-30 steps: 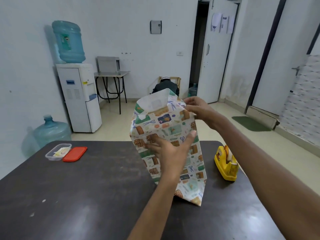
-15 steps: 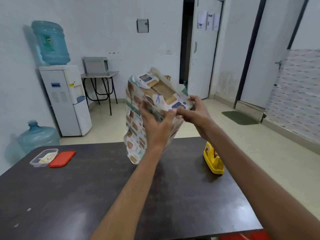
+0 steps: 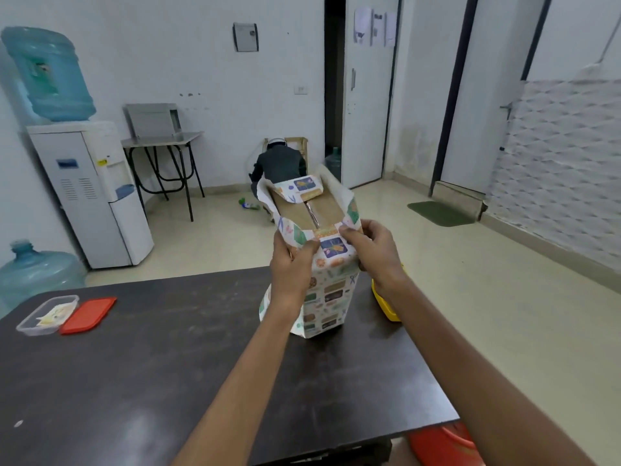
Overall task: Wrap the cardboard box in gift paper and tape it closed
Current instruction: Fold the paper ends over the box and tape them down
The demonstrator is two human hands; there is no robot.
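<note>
The cardboard box [image 3: 311,210] stands on end on the dark table [image 3: 168,348], its brown top face with a tape seam showing. Patterned gift paper [image 3: 327,297] covers its sides and sticks up around the top as loose flaps. My left hand [image 3: 290,264] grips the paper at the near left top corner. My right hand [image 3: 371,250] pinches the paper at the near right top corner, thumb on the folded near flap. A yellow tape dispenser [image 3: 386,304] sits just right of the box, mostly hidden by my right wrist.
A clear plastic tub [image 3: 47,314] and its red lid [image 3: 89,314] lie at the table's far left. A water dispenser [image 3: 90,193] and spare bottle [image 3: 37,270] stand by the left wall. A person crouches on the floor behind the box. A red stool [image 3: 443,445] shows below the table's near right edge.
The box was lifted and tilted in the air half a second ago; now it stands upright on the table again. Both hands moved to the near top corners of the paper.
</note>
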